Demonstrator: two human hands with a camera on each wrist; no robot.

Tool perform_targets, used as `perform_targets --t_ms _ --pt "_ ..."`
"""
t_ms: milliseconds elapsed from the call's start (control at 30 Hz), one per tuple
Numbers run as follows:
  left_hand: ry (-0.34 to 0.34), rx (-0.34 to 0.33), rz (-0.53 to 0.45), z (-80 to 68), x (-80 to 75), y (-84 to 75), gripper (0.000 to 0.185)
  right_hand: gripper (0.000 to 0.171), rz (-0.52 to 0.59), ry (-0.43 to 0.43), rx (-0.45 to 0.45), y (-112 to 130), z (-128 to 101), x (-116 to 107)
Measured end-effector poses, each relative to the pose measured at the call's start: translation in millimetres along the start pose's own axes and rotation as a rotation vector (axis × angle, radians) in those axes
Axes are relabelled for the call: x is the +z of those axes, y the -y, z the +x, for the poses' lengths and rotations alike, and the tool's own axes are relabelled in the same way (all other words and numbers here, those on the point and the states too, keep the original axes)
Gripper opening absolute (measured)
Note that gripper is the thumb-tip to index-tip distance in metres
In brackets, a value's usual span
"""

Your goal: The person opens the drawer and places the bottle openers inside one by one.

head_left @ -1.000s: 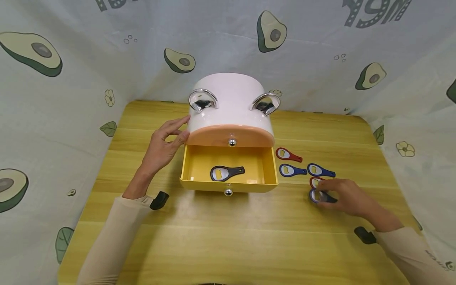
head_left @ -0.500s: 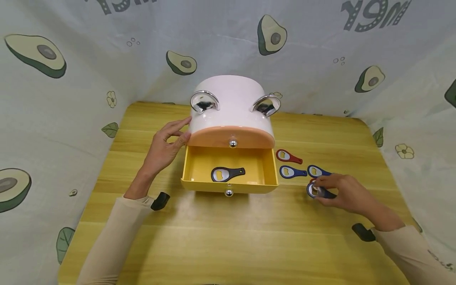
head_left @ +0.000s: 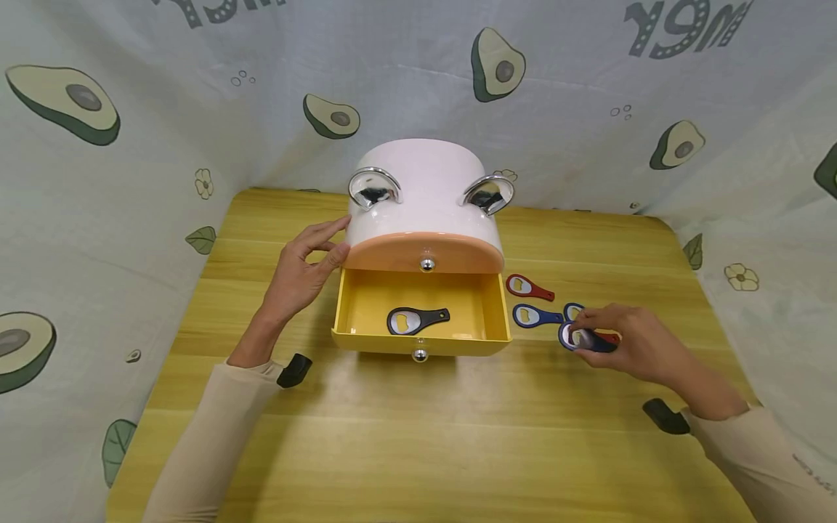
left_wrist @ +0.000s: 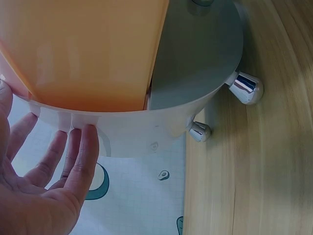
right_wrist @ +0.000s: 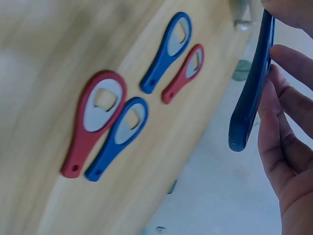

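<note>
Only the right wrist view shows four openers (right_wrist: 128, 105) (table-bound); right fingers (right_wrist: 286, 105) pinch the blue opener (right_wrist: 252, 88).

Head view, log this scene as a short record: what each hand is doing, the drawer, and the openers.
left hand: rests on the cabinet side
right hand: holds a dark blue opener, off the table
drawer: yellow, open, black opener inside
table openers: two red, two blue, by the right hand
</note>
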State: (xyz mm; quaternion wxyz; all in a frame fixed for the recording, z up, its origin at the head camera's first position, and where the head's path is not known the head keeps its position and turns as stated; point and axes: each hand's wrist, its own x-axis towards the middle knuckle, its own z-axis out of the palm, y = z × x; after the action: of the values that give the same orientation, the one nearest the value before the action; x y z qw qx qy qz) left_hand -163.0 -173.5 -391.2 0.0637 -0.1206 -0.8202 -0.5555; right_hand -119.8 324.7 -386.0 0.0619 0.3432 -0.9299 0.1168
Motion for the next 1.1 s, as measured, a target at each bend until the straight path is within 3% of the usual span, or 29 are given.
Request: perform_targets --t_ms 833,1100 --pt "0.004 -0.007 -0.002 -0.4 -1.7 -2.6 0.044 0.039 0.073 -0.053 -0.098 41.4 46.7 -35.3" --pt "0.004 -0.009 -0.004 -0.3 -0.6 -1.1 0.044 0.039 0.090 -0.017 -0.139 63.8 68.6 -45.3"
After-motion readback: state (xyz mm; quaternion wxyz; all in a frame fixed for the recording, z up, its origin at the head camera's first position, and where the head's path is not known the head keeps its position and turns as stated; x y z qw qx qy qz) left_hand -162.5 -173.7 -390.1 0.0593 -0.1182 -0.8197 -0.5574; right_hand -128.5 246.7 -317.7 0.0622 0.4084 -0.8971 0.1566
